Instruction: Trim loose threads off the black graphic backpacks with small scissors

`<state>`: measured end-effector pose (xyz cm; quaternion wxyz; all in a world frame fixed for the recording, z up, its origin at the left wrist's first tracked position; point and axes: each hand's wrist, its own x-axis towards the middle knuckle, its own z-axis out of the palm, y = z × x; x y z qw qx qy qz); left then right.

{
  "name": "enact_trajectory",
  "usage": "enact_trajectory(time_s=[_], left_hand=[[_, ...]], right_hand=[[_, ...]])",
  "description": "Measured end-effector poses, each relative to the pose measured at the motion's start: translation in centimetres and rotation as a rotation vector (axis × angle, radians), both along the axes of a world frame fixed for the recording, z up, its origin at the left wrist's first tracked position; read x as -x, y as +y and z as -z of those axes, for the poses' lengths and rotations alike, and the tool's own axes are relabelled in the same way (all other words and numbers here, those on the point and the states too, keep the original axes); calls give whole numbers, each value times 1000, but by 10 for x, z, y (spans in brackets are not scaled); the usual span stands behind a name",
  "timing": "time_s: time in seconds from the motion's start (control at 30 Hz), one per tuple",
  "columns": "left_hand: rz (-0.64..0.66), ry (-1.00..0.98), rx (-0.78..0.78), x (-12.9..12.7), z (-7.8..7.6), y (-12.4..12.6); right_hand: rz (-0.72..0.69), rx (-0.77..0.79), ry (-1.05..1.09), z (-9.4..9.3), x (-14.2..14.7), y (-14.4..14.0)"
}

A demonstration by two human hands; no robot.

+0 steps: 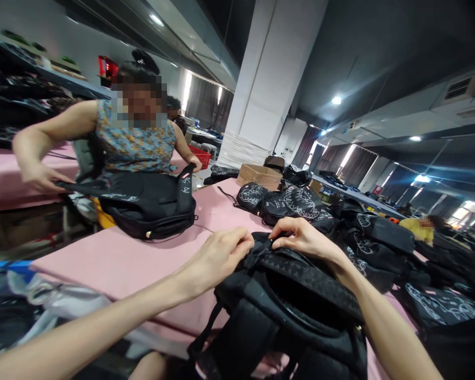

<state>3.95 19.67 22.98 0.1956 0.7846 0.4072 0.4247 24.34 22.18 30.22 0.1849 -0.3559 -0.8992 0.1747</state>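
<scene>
Backpack (293, 311): black, lies at the near edge of the pink table (114, 258), top end toward the far side, directly below the camera. The position keeps the top within reach of both hands.
Backpack material: woven synthetic fabric, matte; a band with an embossed pattern crosses the upper part; padded shoulder straps hang off the near table edge.
Left hand (217, 256): fingers closed in a pinch on a small black part at the top of the backpack; whether it is a strap, a loop or a zip pull cannot be told.
Right hand (304, 237): fingers curled and closed on the same top part, just beside the left hand; the two fingertip groups nearly touch.
Table cover: smooth, flat pink sheet.
Second black bag (150, 208): lies farther along the table, rounded and soft, held by a co-worker's hand (43, 177) at its strap.
Bag pile (364, 237): black bags with white line print, heaped on the right side of the table.
Cardboard box (259, 175): open, brown, behind the pile.
</scene>
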Motion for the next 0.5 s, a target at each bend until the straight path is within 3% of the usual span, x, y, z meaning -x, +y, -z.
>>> enact_trajectory(time_s=[0.17,0.33,0.4,0.5], left_hand=[[86,-120,174,2,8,2],[151,-79,303,11,9,3],[139,33,233,16,5,0],[71,231,-11,21,-4,-8]], right_hand=[[-5,-3,-11,1,0,1],[-3,-10,-16,1,-1,4],[1,-13,-16,1,-1,5],[-7,-17,-17,0,0,4]])
